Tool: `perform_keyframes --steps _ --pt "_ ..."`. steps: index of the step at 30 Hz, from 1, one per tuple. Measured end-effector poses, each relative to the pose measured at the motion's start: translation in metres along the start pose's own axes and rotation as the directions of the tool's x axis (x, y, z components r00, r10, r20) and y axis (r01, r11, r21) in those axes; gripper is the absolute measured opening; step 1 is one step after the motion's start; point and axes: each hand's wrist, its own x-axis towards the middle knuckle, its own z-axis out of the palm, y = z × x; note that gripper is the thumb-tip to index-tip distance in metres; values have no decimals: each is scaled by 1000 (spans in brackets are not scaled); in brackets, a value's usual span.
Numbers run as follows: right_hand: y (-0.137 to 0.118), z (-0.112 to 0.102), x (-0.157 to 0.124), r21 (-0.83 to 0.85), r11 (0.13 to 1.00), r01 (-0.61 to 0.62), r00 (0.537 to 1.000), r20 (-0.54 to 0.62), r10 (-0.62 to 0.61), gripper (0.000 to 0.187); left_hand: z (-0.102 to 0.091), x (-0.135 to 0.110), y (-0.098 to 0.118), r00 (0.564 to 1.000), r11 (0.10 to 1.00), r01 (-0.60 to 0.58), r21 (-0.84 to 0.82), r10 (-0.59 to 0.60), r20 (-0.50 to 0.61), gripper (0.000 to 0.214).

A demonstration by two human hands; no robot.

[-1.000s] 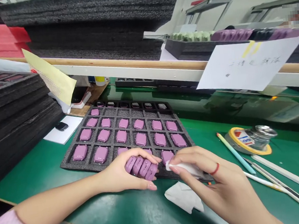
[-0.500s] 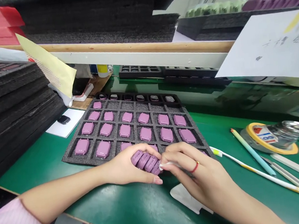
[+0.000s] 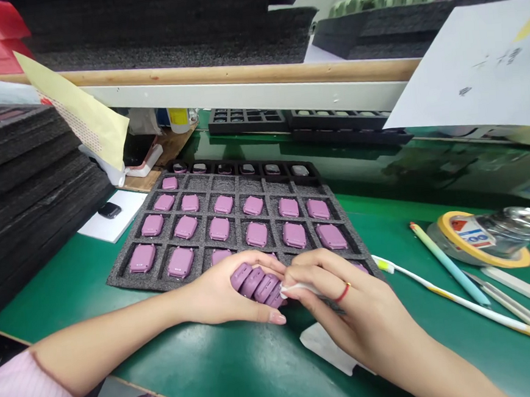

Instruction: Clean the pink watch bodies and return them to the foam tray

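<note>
Head view: the left hand (image 3: 215, 297) closes around a row of purple casings (image 3: 257, 283) at the near edge of the foam tray (image 3: 125, 282), while the right hand (image 3: 347, 314) pinches a white wipe (image 3: 296, 289) against them. Small, stiff shells, probably light and slick, look best gripped by their edges.

Bright, even light falls from overhead. The green bench (image 3: 204, 362) carries a glossy sheen toward 2 o'clock, and a soft shadow lies under the right hand (image 3: 347, 314). The shelf (image 3: 246, 74) bows at 9 and 3 o'clock from the wide lens. The paper (image 3: 479, 71) at 2 o'clock is slightly soft.
</note>
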Motion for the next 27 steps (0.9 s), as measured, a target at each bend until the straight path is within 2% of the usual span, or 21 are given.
perform_keyframes --steps 4,10,14,17,20,27 --pt "0 -3 1 0 1000 -17 999 -32 17 16 0 0 0 1000 1000 7 -13 -7 20 55" --pt "-5 -1 1 21 1000 20 1000 0 -20 16 2 -1 3 1000 1000 -23 -2 23 14 52" --pt "2 0 -1 12 1000 -21 1000 3 21 17 1 -1 1 999 1000 11 -15 -10 33 53" --pt "2 0 -2 62 998 -4 1000 -25 6 17 -1 -1 0 1000 1000 14 7 -14 23 57" --pt "-2 2 -1 97 995 6 1000 -4 -5 17 0 -1 1 1000 999 17 44 -17 -1 58" --pt "3 6 -4 125 992 17 1000 -15 -15 17 2 -1 5 999 999 29 -13 -29 16 51"
